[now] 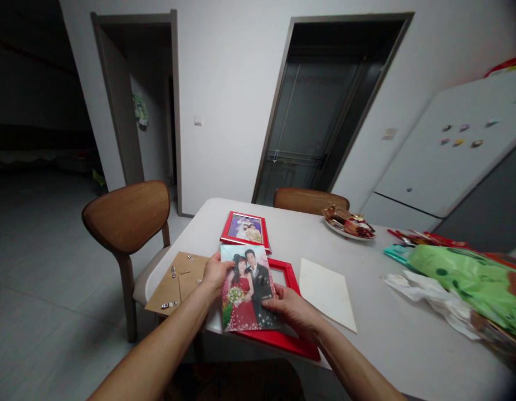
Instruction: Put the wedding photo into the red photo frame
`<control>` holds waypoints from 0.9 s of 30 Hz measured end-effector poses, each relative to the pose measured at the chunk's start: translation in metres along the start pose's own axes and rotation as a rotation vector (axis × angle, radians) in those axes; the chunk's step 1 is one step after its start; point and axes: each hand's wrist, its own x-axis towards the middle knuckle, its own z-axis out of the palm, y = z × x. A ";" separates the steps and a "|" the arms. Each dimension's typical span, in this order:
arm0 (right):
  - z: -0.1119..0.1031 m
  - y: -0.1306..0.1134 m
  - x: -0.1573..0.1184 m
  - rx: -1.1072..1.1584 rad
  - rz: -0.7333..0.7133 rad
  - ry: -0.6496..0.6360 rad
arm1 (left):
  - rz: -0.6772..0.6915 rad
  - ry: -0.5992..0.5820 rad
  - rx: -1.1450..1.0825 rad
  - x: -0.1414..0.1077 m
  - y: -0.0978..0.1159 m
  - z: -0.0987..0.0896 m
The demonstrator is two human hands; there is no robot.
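Observation:
Both hands grip a photo print (246,295) of two people, one in a red dress and one in a dark suit. My left hand (216,274) pinches its left edge, while my right hand (291,309) has hold of the right edge with the thumb on the front. Partly hidden under the print lies a red picture frame (302,344) at the table's near edge. To the left is a brown backing board (164,291) with metal clips on it. A second red frame (246,228), holding a picture, lies beyond the print. Right of my hands rests a white sheet (327,292).
The white table (300,231) has wooden chairs at its left (128,214) and far side (310,197). A plate of snacks (350,225) stands at the back. Crumpled tissue (429,295) and a green bag (467,275) lie on the right.

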 end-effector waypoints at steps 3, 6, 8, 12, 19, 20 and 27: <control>0.003 0.004 -0.001 -0.032 -0.041 0.055 | 0.012 0.019 0.003 0.003 -0.002 -0.001; 0.006 0.006 0.000 -0.030 -0.063 0.092 | 0.016 0.025 0.001 0.005 -0.003 0.000; 0.007 0.007 0.000 -0.010 -0.080 0.090 | 0.016 0.020 -0.006 0.006 -0.003 0.000; 0.006 0.011 -0.004 0.023 -0.109 0.044 | 0.011 0.005 -0.028 0.006 -0.001 -0.001; 0.003 0.014 -0.002 -0.035 -0.137 0.042 | -0.051 -0.072 -0.097 0.007 0.004 -0.001; 0.002 0.014 -0.001 -0.041 -0.136 0.050 | -0.060 -0.075 -0.104 0.009 0.005 -0.001; 0.002 0.010 -0.005 0.007 -0.098 0.037 | -0.053 -0.052 -0.145 0.016 0.008 -0.001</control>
